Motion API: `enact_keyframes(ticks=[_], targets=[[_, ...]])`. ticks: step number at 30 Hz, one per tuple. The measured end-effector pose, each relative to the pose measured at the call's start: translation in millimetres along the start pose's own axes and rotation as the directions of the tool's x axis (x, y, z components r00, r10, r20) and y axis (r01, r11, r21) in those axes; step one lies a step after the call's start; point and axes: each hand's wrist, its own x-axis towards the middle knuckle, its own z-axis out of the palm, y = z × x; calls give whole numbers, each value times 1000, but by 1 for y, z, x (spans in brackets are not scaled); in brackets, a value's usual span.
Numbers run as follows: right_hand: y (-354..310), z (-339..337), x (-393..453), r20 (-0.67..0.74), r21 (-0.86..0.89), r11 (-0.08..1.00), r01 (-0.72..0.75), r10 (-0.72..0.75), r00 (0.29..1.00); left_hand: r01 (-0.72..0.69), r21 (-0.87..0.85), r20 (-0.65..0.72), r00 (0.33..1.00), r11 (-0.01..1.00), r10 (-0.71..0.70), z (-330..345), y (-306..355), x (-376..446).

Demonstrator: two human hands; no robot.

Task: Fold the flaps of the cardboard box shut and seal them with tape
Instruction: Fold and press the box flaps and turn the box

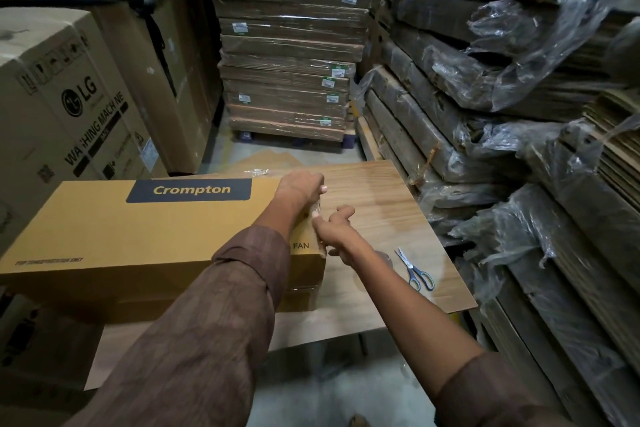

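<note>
A long yellow-brown Crompton fan box (pixel 138 229) lies on a wooden table (pixel 374 191), its right end toward the table's middle. My left hand (pixel 303 184) reaches over the box and curls round the far corner of that right end. My right hand (pixel 337 229) is at the same end, lower and nearer, fingers pressing clear tape (pixel 316 210) against the end edge. The end flaps are hidden behind my hands. A roll of clear tape (pixel 384 258) sits on the table just right of my right forearm, partly hidden.
Blue-handled scissors (pixel 414 270) lie on the table to the right of the roll. An LG washing machine carton (pixel 62 104) stands at the left. Plastic-wrapped stacks of flat cardboard (pixel 287 45) rise behind and along the right (pixel 502 80).
</note>
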Motion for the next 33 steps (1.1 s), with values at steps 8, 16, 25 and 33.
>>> enact_keyframes(ticks=[8, 16, 25, 33], targets=[[-1, 32, 32, -147, 1, 999, -48, 48, 988, -27, -92, 10, 1000, 995, 28, 5, -21, -6], [-12, 27, 53, -124, 2, 997, -72, 71, 990, 6, -49, 23, 1000, 999, -5, 10, -16, -4], [9, 20, 11, -22, -196, 977, -84, 82, 996, 32, -13, -1, 999, 999, -32, 12, -13, -1], [-13, -31, -11, 323, -468, 883, -40, 213, 922, 28, -32, 8, 1000, 999, -28, 9, -12, -3]])
